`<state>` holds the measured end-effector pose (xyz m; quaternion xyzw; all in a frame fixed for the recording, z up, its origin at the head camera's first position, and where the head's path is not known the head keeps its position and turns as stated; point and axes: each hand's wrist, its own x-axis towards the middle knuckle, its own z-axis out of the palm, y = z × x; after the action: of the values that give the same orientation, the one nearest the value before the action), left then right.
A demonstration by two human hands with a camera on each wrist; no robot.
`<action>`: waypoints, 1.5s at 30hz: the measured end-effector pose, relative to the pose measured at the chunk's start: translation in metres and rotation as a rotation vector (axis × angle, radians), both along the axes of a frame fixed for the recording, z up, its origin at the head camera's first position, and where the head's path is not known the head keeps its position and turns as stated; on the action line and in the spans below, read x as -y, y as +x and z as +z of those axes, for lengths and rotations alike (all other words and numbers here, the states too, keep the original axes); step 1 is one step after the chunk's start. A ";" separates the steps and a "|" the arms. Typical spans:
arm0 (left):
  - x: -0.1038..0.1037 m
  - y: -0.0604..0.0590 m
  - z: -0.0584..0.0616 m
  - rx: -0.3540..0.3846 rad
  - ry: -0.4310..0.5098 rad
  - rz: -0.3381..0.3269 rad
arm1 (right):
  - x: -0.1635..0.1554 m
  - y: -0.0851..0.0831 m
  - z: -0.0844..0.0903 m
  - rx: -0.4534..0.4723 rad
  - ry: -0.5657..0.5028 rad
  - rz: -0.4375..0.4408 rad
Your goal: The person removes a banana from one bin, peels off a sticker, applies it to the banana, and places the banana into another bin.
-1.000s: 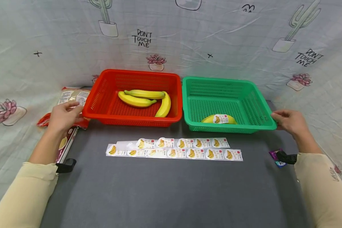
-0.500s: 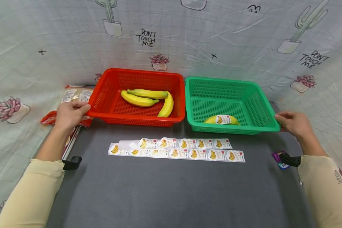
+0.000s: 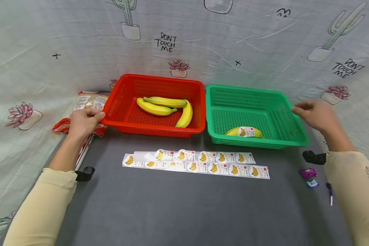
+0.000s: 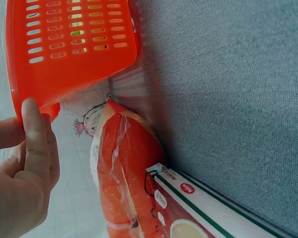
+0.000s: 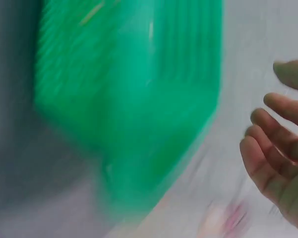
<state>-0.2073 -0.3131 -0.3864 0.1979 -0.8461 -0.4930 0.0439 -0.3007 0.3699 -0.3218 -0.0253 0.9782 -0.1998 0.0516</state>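
My left hand (image 3: 83, 123) pinches the left front corner of the red basket (image 3: 153, 129), thumb and fingers on its rim in the left wrist view. Three yellow bananas (image 3: 184, 114) lie inside that basket. The green basket (image 3: 255, 142) stands to its right, holding one banana (image 3: 233, 131) that bears a white banana sticker (image 3: 246, 132) near its front wall. Over the green basket's right rim is my right hand (image 3: 316, 116), holding nothing. The right wrist view shows its fingers (image 5: 268, 163) loosely bent, apart from the blurred basket.
Two strips of banana stickers (image 3: 203, 167) lie before the baskets. A red-and-beige bag (image 4: 131, 163) and a dark red box (image 4: 188, 208) lie left of the red basket. Small candy packets (image 3: 308, 173) and a thin stick (image 3: 330, 194) are on the right.
My right hand has let go of the green basket's right corner and risen away from it. My left hand has come to the red basket's corner and taken hold. The head view has shifted slightly.
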 end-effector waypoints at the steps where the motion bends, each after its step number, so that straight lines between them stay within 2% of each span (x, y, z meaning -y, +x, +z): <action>1: 0.001 0.000 0.000 -0.003 0.005 0.008 | 0.017 -0.008 0.006 0.000 -0.019 0.027; 5: 0.003 0.000 -0.001 -0.037 0.047 0.040 | 0.097 -0.043 0.025 0.002 -0.116 0.178; 8: 0.002 0.000 -0.005 -0.065 0.079 0.061 | 0.165 -0.068 0.028 0.008 -0.177 0.303; 10: 0.001 0.000 -0.008 -0.070 0.100 0.077 | 0.208 -0.083 0.023 0.025 -0.204 0.360; 13: -0.004 0.001 -0.014 -0.070 0.137 0.099 | 0.266 -0.100 0.007 0.074 -0.232 0.404; 17: -0.012 0.002 -0.020 -0.100 0.196 0.107 | 0.315 -0.114 -0.022 0.169 -0.243 0.416; 23: -0.018 0.003 -0.027 -0.139 0.216 0.111 | 0.338 -0.125 -0.056 0.259 -0.192 0.430; 28: -0.014 0.004 -0.027 -0.151 0.235 0.123 | 0.348 -0.129 -0.072 0.300 -0.176 0.455; 33: -0.002 0.005 -0.022 -0.193 0.249 0.144 | 0.365 -0.131 -0.075 0.300 -0.171 0.494; 38: -0.002 0.005 -0.020 -0.207 0.249 0.160 | 0.366 -0.129 -0.072 0.292 -0.159 0.505; 42: -0.004 0.004 -0.022 -0.232 0.288 0.179 | 0.364 -0.129 -0.071 0.283 -0.145 0.507; 45: -0.004 0.004 -0.021 -0.225 0.293 0.180 | 0.363 -0.127 -0.068 0.284 -0.149 0.495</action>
<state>-0.2032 -0.3093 -0.4076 0.2205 -0.7340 -0.6240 0.1526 -0.4274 0.0069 -0.3894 -0.2386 0.9079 -0.2539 0.2330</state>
